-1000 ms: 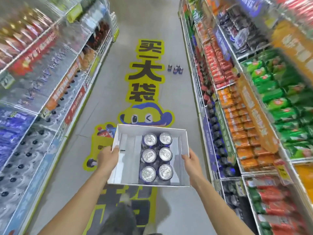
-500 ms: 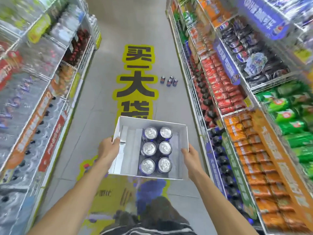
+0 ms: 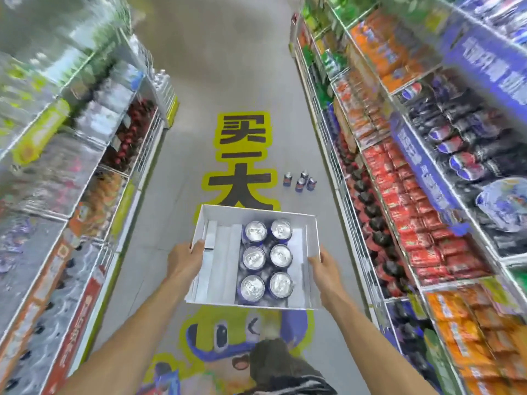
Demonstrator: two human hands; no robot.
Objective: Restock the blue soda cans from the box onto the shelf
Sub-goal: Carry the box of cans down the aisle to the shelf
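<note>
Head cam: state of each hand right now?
Left hand: closed on left wall of the white cardboard box of six blue soda cans.
Right hand: closed on its right wall.

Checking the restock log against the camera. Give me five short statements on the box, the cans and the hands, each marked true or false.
1. The white box holds six cans in two columns. True.
2. Only the left hand carries the box. False: the right hand grips the opposite side.
3. Four loose cans stand on the aisle floor ahead. True.
4. The box is resting on a shelf. False: it is held above the floor.
5. The cans fill the box. False: its left part is bare.
</note>
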